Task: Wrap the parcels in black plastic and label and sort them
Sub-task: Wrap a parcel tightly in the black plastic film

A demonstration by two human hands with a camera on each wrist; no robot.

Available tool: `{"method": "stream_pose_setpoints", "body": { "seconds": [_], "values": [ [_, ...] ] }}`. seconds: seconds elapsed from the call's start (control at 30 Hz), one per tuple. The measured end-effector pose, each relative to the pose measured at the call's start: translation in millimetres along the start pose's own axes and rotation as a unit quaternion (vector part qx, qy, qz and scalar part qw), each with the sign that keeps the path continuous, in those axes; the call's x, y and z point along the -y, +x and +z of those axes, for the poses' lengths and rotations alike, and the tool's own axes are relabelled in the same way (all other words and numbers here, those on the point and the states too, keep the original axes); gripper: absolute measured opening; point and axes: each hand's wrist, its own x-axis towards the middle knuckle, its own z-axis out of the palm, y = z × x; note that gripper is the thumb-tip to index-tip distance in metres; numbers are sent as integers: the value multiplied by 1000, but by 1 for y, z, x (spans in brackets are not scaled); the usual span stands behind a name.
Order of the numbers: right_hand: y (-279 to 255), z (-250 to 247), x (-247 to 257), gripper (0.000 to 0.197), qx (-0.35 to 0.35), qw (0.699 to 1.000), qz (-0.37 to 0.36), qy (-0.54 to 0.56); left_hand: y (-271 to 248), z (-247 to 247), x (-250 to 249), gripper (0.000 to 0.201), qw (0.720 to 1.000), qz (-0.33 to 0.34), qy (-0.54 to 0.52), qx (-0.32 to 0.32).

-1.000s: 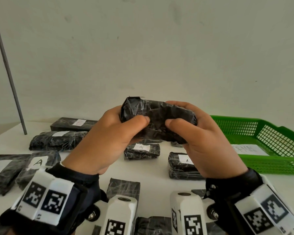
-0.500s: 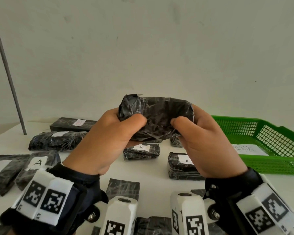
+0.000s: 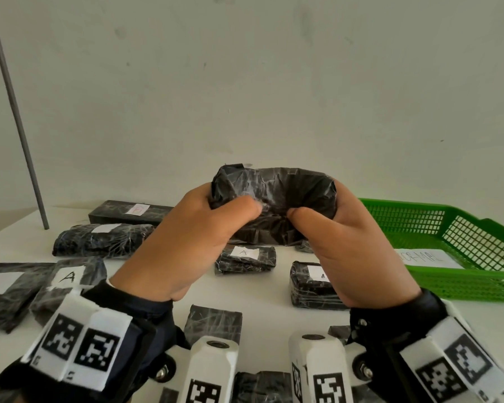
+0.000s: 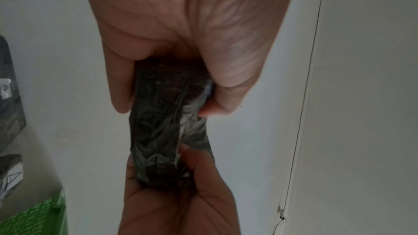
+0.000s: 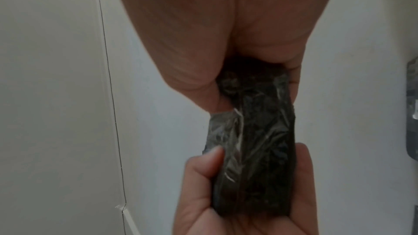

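Leftmost, my left hand grips one end of the black-wrapped parcel, thumb pressed on its near face and fingers curled behind; at the other end my right hand holds it the same way. Held so, the parcel hangs above the white table, clear of it, with its long axis running left to right between the two palms, so neither hand is nearer and either could take it alone. No label shows on the faces I can see; I judge that labelling comes next and that the parcel must first go down flat. Below, from left to right, lie wrapped parcels with white labels, among them one marked A, a second small one marked A under the held parcel, and a third beside my right wrist. Farthest right stands the green basket, a lettered sheet inside. Behind everything rises a plain pale wall, with a grey rod leaning at far left.
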Motion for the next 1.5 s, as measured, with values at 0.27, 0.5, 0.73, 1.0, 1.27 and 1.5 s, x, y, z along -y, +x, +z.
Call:
{"method": "stream_pose_setpoints", "body": {
  "seconds": [0.27, 0.5, 0.73, 1.0, 1.27, 1.5],
  "values": [
    [0, 1, 0, 23, -29, 997, 51, 59, 3, -3, 12, 57, 999, 30, -22, 17],
    [-1, -7, 10, 46, 26, 989, 36, 142, 6, -3, 10, 41, 994, 105, -28, -27],
    [1, -9, 6, 38, 12, 991, 6, 131, 4, -6, 7, 37, 995, 92, -14, -34],
    [-3, -2, 9, 43, 24, 985, -5, 173, 2, -2, 7, 10, 988, 141, -1, -58],
    [-2, -4, 6, 44, 29, 992, 7, 125, 2, 1, 5, 52, 994, 98, -12, -54],
    [1, -6, 2, 49, 13, 988, 8, 154, 1, 4, 6, 41, 996, 80, 3, -44]
  ]
}}
